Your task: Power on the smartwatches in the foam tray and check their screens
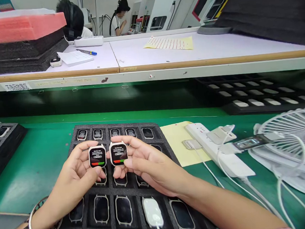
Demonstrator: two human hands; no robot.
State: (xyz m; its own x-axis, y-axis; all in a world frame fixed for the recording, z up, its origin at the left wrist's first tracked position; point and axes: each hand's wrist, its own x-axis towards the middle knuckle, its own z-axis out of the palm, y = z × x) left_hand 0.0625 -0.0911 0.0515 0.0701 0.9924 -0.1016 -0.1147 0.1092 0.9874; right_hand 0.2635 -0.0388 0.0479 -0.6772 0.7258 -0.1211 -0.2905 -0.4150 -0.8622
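Two smartwatch bodies without straps are held side by side above a black foam tray point(114, 226). My left hand point(78, 171) is closed on one smartwatch point(97, 156), gripping it by its edges. In my right hand point(146, 161) is the other smartwatch point(119, 153), with the thumb at its lower right corner. Both lit screens show white text, a grey button and a red and green bar. Several more watches sit in the tray's slots, such as a dark one point(101, 208) and one with a bright white face point(153, 212). My hands hide some middle slots.
On the right are a power strip point(219, 151) with cables, a yellow sheet point(181, 154) and a white fan point(299, 148). Another watch tray point(6, 148) lies left, one more point(262, 92) under the shelf point(136, 57). Foam stacks point(18, 44) stand above; two people are beyond.
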